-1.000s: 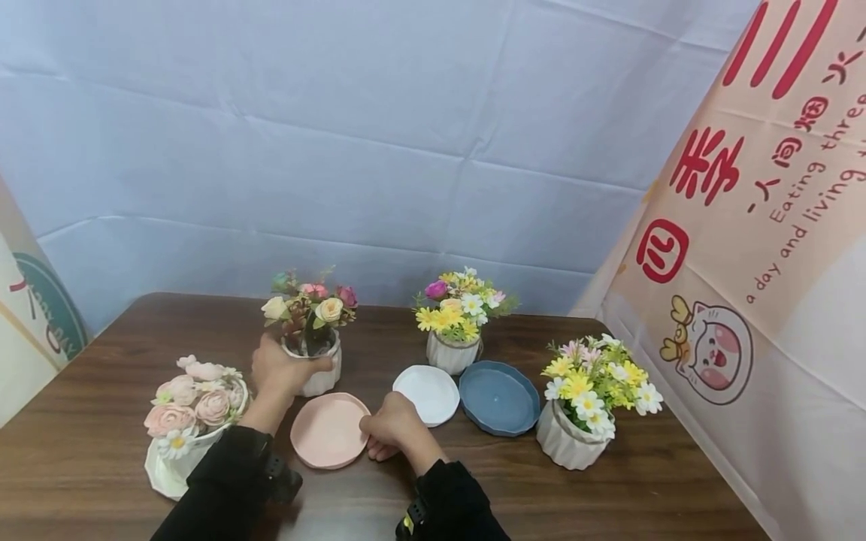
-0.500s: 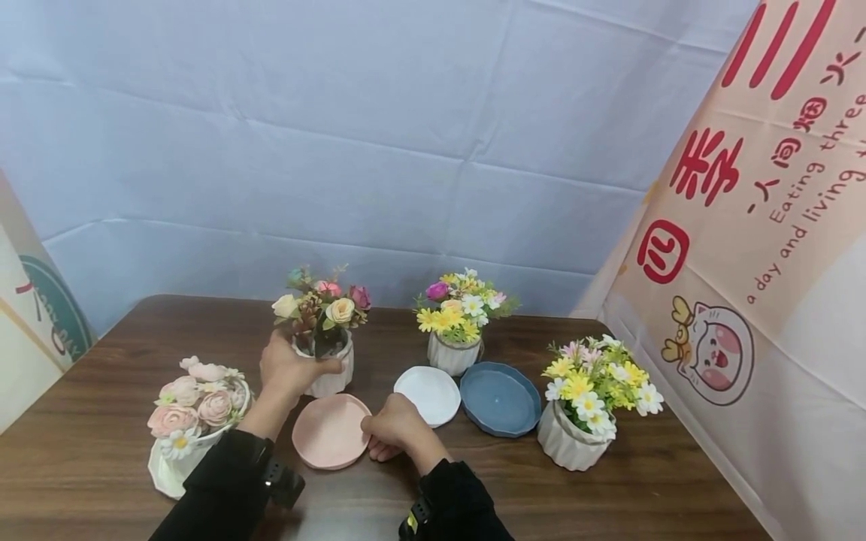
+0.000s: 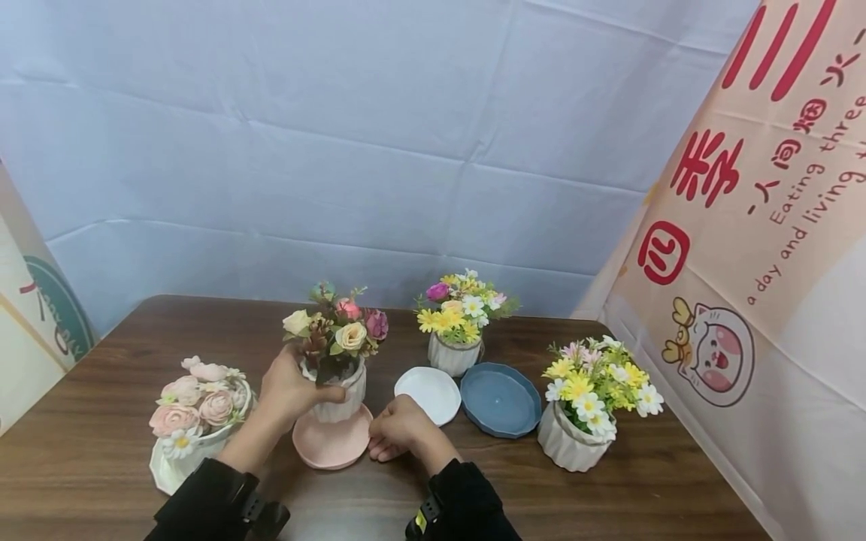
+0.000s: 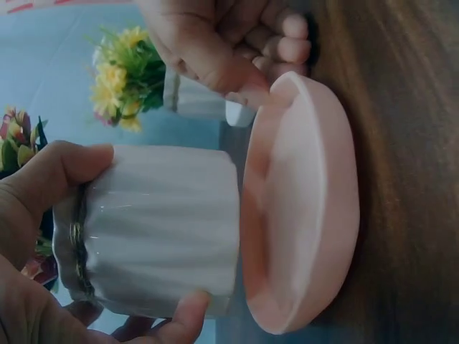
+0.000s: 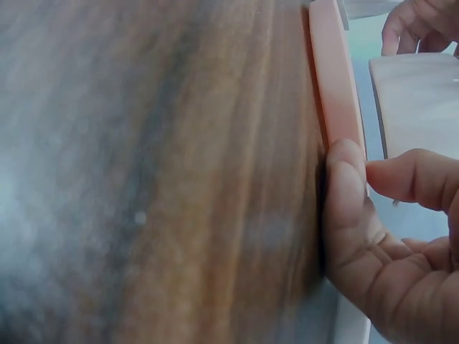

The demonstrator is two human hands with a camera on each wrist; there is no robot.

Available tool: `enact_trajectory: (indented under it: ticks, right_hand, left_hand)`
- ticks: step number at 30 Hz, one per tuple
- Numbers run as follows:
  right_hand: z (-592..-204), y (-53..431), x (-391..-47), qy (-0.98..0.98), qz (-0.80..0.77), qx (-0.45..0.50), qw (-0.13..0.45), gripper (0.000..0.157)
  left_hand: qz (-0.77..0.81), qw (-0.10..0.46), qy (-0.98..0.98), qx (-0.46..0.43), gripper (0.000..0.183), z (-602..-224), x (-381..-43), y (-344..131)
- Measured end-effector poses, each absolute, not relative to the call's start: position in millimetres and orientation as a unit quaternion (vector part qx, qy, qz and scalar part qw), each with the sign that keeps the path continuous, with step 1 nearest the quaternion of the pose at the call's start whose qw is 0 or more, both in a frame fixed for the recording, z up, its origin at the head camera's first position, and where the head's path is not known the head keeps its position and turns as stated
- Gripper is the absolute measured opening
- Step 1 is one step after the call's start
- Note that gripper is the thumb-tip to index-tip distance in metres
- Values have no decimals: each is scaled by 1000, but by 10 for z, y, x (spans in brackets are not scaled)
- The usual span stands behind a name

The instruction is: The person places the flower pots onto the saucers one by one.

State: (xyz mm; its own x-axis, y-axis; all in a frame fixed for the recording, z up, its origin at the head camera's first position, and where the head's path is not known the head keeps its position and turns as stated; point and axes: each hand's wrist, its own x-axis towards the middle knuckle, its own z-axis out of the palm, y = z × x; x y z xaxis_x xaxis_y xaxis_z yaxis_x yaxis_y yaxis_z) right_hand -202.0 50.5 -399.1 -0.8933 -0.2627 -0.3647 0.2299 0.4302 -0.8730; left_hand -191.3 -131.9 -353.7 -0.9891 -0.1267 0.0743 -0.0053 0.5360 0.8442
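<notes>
My left hand (image 3: pixel 287 391) grips a white fluted flowerpot (image 3: pixel 350 400) of artificial roses, fingers and thumb round its sides. Its base hangs over the back of a pink saucer (image 3: pixel 326 454); a narrow gap between them shows in the left wrist view, where the pot (image 4: pixel 168 229) is close to the saucer (image 4: pixel 337 193). With thumb and finger my right hand (image 3: pixel 402 430) pinches the saucer's right rim, as the right wrist view shows on the pink edge (image 5: pixel 337 79). The saucer lies on the wooden table.
A pot of pink flowers (image 3: pixel 196 417) stands on a white saucer (image 3: pixel 162 469) at left. Behind my right hand lie a white saucer (image 3: pixel 436 394) and a blue saucer (image 3: pixel 501 402). Two more flowerpots stand at the back (image 3: pixel 453 353) and right (image 3: pixel 575 443).
My left hand has brought the rose pot from behind the pink saucer rightward and toward me, over the saucer. The right hand has stayed at the saucer's rim.
</notes>
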Motion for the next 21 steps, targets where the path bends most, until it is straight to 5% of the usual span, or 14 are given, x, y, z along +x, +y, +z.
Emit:
enact_trajectory:
  ticks: [21]
  right_hand:
    - [-4007, 526, -2050, 798, -548, -17, 249, 7]
  left_hand:
    - [-460, 40, -887, -26, 108, -3654, -1659, -1345]
